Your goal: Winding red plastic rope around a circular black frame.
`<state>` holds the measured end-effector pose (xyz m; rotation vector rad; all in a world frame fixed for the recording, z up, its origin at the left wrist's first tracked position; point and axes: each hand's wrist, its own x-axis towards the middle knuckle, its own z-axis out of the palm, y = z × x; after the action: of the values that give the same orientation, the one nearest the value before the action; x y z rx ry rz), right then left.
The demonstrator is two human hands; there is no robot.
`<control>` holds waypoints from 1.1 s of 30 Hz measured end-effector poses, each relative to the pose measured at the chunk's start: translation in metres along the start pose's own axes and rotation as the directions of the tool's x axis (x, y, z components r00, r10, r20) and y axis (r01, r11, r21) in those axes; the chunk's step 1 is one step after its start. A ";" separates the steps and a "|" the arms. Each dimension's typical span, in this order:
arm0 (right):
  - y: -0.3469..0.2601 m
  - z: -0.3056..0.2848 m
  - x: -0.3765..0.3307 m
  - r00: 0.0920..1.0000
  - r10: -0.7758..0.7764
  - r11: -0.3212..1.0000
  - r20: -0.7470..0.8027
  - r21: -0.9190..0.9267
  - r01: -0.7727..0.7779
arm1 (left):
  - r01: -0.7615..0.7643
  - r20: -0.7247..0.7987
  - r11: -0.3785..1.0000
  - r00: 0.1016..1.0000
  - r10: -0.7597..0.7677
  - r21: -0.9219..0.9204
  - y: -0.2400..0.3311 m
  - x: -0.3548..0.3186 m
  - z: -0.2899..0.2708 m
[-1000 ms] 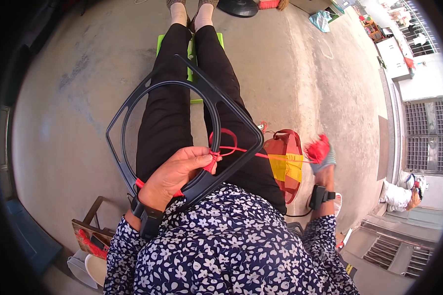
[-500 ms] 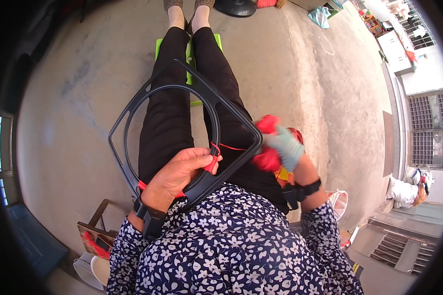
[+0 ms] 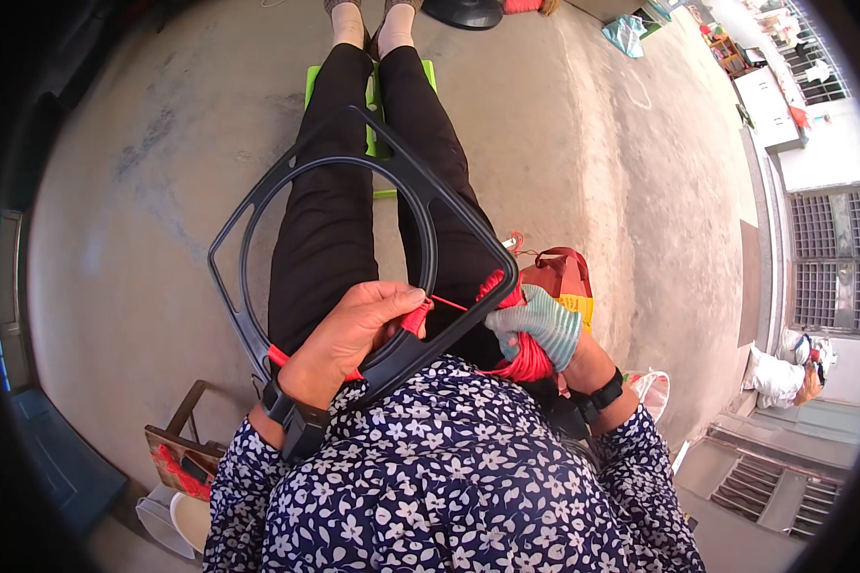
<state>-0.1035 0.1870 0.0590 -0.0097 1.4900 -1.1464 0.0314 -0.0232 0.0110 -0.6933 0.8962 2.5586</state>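
A black plastic frame, square outside with a round opening, lies tilted across my lap. My left hand, bare, is closed on the ring's right side, thumb and fingers pinching where red cord wrapping covers it. From there a taut strand runs right to my right hand, in a striped glove. That hand is closed around a bundle of red cord, beside the frame's right corner. More red wrapping shows on the frame near my left wrist.
A dark red bag with a yellow patch stands just beyond my right hand. My legs rest over a green stool. At the lower left are a small wooden stool with red cord on it and a pale bucket.
My right hand, blurred before, has come lower and slightly left with the cord bundle, close to the frame's corner. The red bag behind it shows more now. My left hand keeps its grip.
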 end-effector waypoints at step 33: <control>-0.022 0.052 0.072 0.926 -0.164 0.823 0.339 0.564 -0.060 | -0.114 -0.036 0.990 0.992 0.117 0.084 -0.005 0.000 -0.001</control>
<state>-0.0988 0.1009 0.0286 0.1340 0.7718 -1.5061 0.0341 -0.0202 0.0079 -0.6900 1.0780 2.5994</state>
